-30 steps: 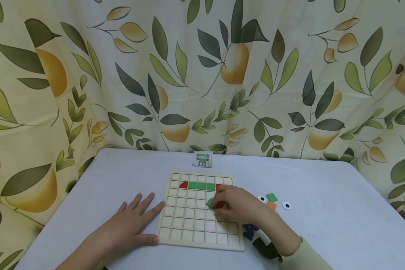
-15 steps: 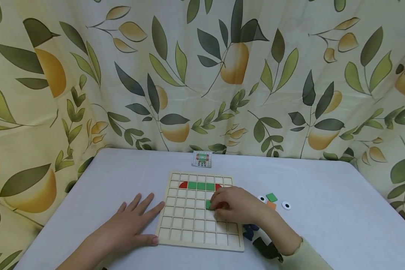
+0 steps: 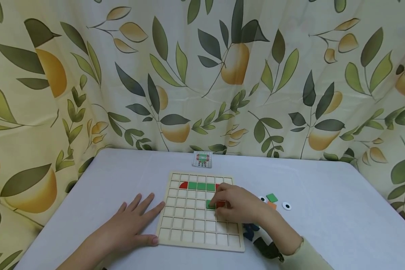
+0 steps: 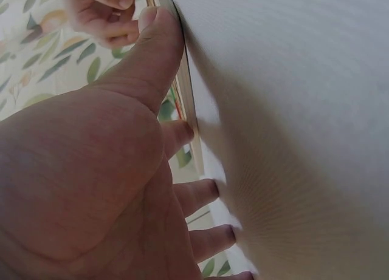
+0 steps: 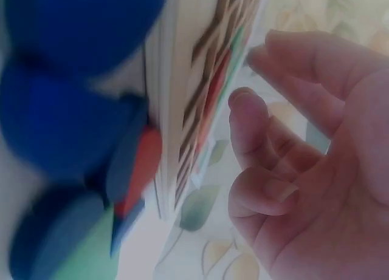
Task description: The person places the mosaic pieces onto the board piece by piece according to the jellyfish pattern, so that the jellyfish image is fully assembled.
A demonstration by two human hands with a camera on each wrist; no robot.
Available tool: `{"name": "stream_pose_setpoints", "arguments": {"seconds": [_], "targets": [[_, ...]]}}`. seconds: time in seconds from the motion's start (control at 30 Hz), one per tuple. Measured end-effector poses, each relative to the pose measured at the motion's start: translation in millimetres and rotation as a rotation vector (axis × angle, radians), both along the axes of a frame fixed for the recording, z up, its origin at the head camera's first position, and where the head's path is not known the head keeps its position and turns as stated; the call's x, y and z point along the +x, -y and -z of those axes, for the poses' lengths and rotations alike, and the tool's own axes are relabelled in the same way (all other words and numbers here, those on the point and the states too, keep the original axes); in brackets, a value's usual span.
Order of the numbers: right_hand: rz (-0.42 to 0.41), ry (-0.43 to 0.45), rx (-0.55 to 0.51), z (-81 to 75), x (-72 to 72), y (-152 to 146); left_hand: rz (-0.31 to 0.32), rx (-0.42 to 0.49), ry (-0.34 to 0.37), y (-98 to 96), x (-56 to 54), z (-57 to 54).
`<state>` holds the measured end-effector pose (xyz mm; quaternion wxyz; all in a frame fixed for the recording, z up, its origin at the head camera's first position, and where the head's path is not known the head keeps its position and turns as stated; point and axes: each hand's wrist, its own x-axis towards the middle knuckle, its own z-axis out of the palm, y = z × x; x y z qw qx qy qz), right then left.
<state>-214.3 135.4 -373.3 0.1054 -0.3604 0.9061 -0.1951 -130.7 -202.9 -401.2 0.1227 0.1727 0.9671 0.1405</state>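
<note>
My left hand (image 3: 126,225) lies with fingers spread at the left edge of a wooden grid board (image 3: 189,225); its thumb and index fingertip touch the edge. Over the board's right side, my right hand (image 3: 237,204) has loosely bent fingers. Just under its fingertips, a green square tile (image 3: 210,204) lies in a grid cell with a red tile (image 3: 220,204) to its right. In the right wrist view, the thumb and fingers stand apart with nothing between them. Higher up runs a row of green tiles (image 3: 201,186) with a rounded red tile (image 3: 183,185) at its left end.
Behind the board lies a picture card (image 3: 202,159). Right of it are an eye tile (image 3: 286,206), a loose green tile (image 3: 271,197), an orange tile (image 3: 271,205) and dark blue pieces (image 3: 249,232). A patterned curtain (image 3: 202,75) hangs behind the white table (image 3: 324,217).
The green tile under my right fingers has gone from tilted to flat in its cell. Those fingers have since eased up slightly, baring more of the red tile. My left hand stays put.
</note>
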Motion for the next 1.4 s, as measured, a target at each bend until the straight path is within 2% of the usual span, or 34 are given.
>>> {"name": "stream_pose_setpoints", "arguments": {"seconds": [0.27, 0.4, 0.53, 0.63, 0.8, 1.03, 1.4], "targets": [[0.082, 0.055, -0.063, -12.3, -14.0, -27, 0.010, -0.004, -0.011, 0.0, 0.7, -0.3], [0.130, 0.069, -0.046, -17.5, -22.4, -43, 0.013, 0.008, -0.009, 0.2, 1.8, -1.8], [0.179, 0.123, -0.011, -19.6, -30.4, -59, 0.011, 0.008, -0.014, 0.4, 2.1, -1.5], [0.227, 0.152, 0.013, -19.5, -36.2, -72, 0.014, 0.006, -0.023, 1.2, 2.0, -0.7], [0.302, 0.132, 0.048, -20.3, -43.4, -97, 0.015, 0.006, -0.025, 1.7, 1.9, 0.0], [0.396, 0.244, 0.112, -17.6, -45.3, -123, 0.019, 0.021, -0.015, 2.2, 1.9, -0.5], [0.417, 0.292, 0.090, -7.8, -50.0, -133, 0.005, 0.013, -0.002, 1.0, 0.4, 1.3]]}}
